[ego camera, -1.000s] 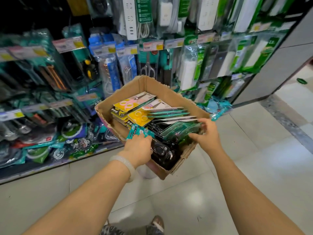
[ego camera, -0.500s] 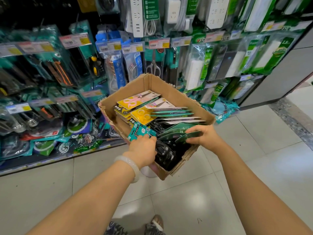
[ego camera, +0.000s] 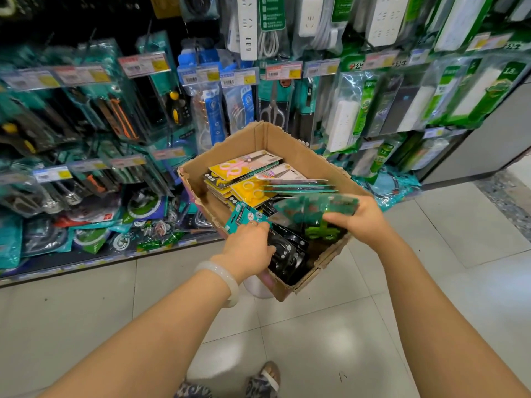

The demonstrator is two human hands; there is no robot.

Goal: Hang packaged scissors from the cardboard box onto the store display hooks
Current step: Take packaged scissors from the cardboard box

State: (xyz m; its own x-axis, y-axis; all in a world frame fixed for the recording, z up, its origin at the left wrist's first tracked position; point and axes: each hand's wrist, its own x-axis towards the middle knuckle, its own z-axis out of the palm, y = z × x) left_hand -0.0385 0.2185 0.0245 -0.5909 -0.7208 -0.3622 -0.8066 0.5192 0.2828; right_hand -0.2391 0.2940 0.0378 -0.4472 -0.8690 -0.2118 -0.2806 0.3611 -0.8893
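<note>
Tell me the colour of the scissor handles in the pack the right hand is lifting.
Green, seen through the clear pack the right hand grips; head view.

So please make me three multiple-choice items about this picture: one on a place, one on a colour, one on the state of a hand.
1. Where is the cardboard box?
A. In front of the display hooks, over the tiled floor
B. On top of a shelf
C. On a trolley

2. What colour are the handles on the scissors pack at the far end of the box?
A. Blue
B. Pink
C. Red

3. What is the right hand doing?
A. Hanging open at the side
B. Pressing flat on the floor
C. Holding a green pack above the box

Answers:
1 A: the hooks with goods stand just behind the box and floor tiles show below it.
2 B: pink loops show on the yellow card.
3 C: its fingers curl round the blurred green pack.
</note>
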